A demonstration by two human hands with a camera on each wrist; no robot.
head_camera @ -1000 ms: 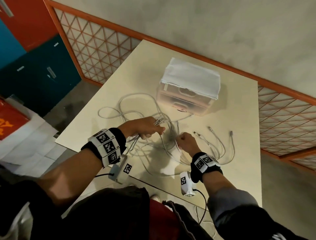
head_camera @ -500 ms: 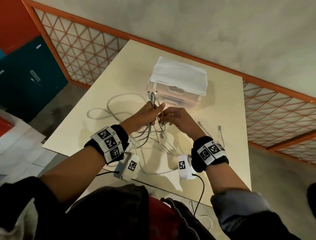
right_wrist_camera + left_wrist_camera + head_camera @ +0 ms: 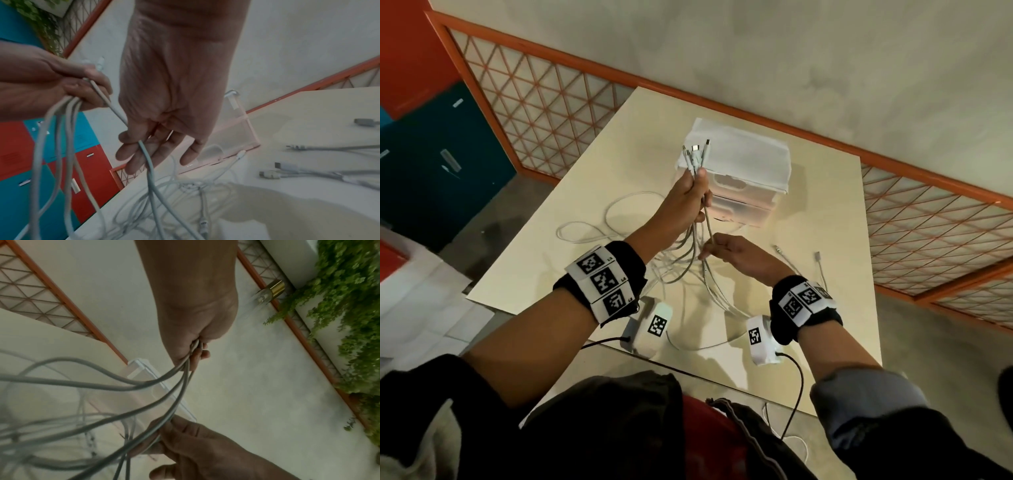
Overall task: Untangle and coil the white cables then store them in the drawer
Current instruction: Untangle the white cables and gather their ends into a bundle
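Note:
Several white cables (image 3: 688, 270) lie tangled on the cream table (image 3: 825, 219). My left hand (image 3: 699, 196) is raised above the table and grips a bundle of cable ends, with the plugs (image 3: 697, 155) sticking up past the fist. In the left wrist view the strands (image 3: 148, 384) fan down out of that left hand (image 3: 194, 352). Lower down, my right hand (image 3: 707, 250) pinches one strand (image 3: 147, 160) of the bundle. Behind the hands stands the translucent drawer box (image 3: 743, 202), shut, with a white cloth (image 3: 743, 154) over its top.
Loose cable ends with plugs (image 3: 818, 257) lie on the table right of my right hand. An orange lattice railing (image 3: 544, 102) runs behind the table, with blue and red lockers (image 3: 431, 161) at the left. The table's near edge is just below my wrists.
My left hand has lifted the bundle of cable ends up off the table, in front of the drawer box. My right hand rose too and now pinches one strand below the left.

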